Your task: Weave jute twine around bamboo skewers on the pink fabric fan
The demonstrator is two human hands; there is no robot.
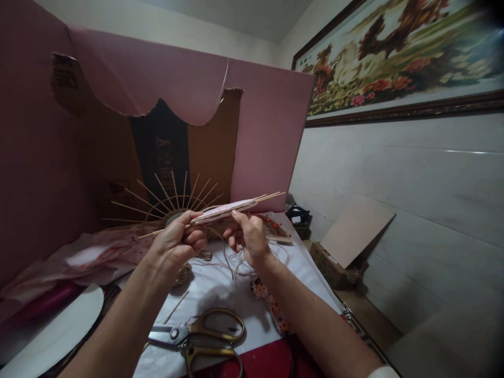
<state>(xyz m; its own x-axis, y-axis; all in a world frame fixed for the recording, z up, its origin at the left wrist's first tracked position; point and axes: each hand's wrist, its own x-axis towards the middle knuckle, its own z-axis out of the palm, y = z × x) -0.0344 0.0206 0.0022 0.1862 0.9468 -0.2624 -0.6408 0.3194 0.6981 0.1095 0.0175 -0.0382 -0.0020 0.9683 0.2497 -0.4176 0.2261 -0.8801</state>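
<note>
A flat pale-pink cardboard piece (226, 210), seen nearly edge-on, is held in the air with thin wooden sticks (271, 196) poking out past both ends. My left hand (181, 236) pinches its left end between thumb and fingers. The thumb of my right hand (249, 233) presses on its near edge, the other fingers curled below. Behind it, thin sticks fan out around a half-round frame (173, 194). Twine (232, 265) lies loose on the white cloth under my hands. Large scissors (197, 336) with brass-coloured handles rest nearer me, blades to the left.
A tall pink cardboard panel (271, 126) with a scalloped cut-out stands behind the table. Crumpled pink-white fabric (90, 257) and a white rounded board (59, 333) lie at left. A glue gun with a patterned body (271, 307) sits by my right forearm. Boxes (331, 262) stand right.
</note>
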